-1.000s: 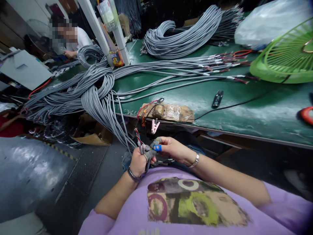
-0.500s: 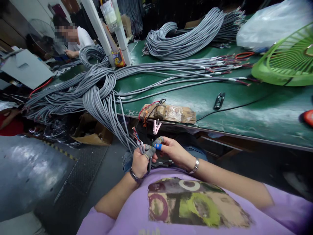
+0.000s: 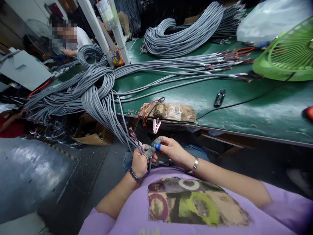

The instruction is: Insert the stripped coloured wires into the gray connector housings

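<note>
Grey cables (image 3: pixel 141 148) with stripped ends and thin coloured wires stick up from my left hand (image 3: pixel 141 162), which is closed around them. Grey finger covers are on its thumb and a finger. My right hand (image 3: pixel 172 149) is pinched close against the left fingertips, with grey covers and a blue band on its fingers. What lies between its fingertips is too small to make out. More cable ends lie below, over my lap. Just beyond my hands, a pink clip (image 3: pixel 156 126) hangs at the bench edge by a wooden block (image 3: pixel 179 113) with wires on it.
A thick bundle of grey cables (image 3: pixel 97 94) drapes over the edge of the green bench (image 3: pixel 205 94). Behind lies a coiled cable bundle (image 3: pixel 183 36). A small black tool (image 3: pixel 219 98) and a green fan (image 3: pixel 286 55) are at right. A person (image 3: pixel 80 37) sits across, back left.
The wire ends above my left hand have tilted slightly left. Both hands stay together in nearly the same place, and the view has shifted a little.
</note>
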Demonstrator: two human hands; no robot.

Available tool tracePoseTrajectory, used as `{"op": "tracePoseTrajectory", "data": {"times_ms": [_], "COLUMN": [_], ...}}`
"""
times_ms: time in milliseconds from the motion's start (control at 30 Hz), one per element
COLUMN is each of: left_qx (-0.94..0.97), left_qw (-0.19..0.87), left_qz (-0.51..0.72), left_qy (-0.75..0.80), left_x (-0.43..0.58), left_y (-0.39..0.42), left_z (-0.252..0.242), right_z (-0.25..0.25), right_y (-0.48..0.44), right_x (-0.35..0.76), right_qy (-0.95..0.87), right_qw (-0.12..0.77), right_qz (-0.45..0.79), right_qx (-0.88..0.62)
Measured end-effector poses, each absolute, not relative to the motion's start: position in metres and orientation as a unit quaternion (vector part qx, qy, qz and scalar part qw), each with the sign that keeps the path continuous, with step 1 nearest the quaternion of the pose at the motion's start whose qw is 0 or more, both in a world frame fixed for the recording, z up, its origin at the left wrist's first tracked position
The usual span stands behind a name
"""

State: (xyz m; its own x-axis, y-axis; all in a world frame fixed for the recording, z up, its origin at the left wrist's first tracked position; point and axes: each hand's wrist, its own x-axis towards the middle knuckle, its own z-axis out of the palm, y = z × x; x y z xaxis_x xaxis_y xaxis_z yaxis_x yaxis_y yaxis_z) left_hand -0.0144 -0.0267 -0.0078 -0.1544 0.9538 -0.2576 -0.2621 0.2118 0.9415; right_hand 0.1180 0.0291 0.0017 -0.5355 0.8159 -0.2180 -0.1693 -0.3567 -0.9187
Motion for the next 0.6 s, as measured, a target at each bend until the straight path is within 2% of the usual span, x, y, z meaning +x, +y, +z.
{"op": "tracePoseTrajectory", "data": {"times_ms": [300,600], "left_qx": [0.316,0.427], "left_qw": [0.497,0.551], "left_qz": [0.565,0.443], "left_qy": [0.579,0.563], "left_x": [-0.005,-0.004], "left_y": [-0.028,-0.029], "left_z": [-0.005,0.003], "right_z": [0.006,0.001], "right_y": [0.019,0.025], "right_x": [0.11,0.111], "right_qy": [-0.392,-0.259], "right_qw": [0.367,0.378], "right_qz": [0.771,0.798], "right_qx": [-0.343,-0.392]}}
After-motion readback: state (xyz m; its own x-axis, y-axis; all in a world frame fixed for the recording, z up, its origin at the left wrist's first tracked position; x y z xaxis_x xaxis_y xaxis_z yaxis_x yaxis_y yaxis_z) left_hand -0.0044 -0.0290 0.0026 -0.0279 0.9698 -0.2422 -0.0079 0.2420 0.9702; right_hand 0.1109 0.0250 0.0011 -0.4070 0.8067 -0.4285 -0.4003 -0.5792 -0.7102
